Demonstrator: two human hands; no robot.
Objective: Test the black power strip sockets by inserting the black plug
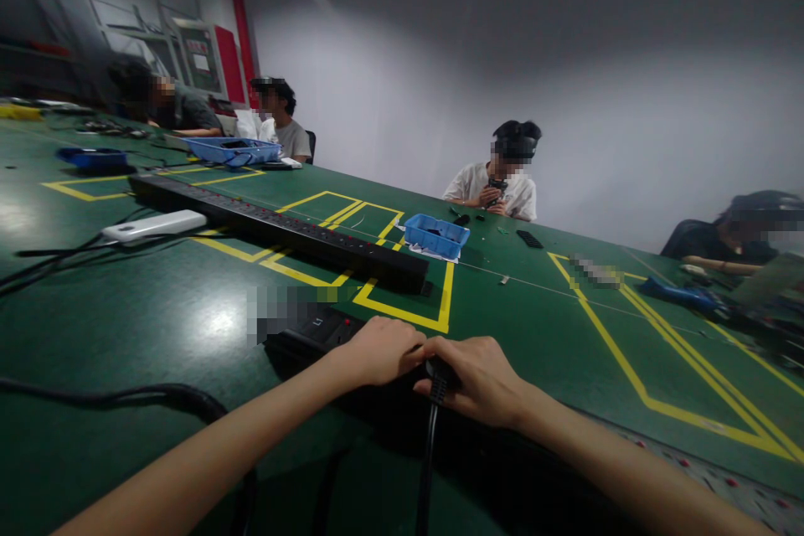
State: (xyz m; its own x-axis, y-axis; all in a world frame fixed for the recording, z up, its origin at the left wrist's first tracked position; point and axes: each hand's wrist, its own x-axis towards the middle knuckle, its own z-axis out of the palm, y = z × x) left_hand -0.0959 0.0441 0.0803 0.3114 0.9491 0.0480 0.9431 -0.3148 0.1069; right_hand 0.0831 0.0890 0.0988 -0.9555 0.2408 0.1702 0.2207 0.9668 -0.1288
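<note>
A long black power strip (307,327) with small red switches lies across the table in front of me, largely hidden under my hands and forearms. My left hand (386,349) is closed over it, the fingers curled round its far edge and out of sight. My right hand (481,377) grips a black power plug (438,370) at the strip, its fingertips meeting those of the left. A black cord (428,444) runs from the plug down toward me. Whether the plug's pins are in a socket is hidden.
A second long power strip (282,222) lies farther back, beside a white extension socket (154,226). A blue basket (436,236) and a larger blue basket (232,152) stand beyond. Thick black cable (157,392) crosses the left side. Yellow tape (402,316) marks the green table; several co-workers sit around it.
</note>
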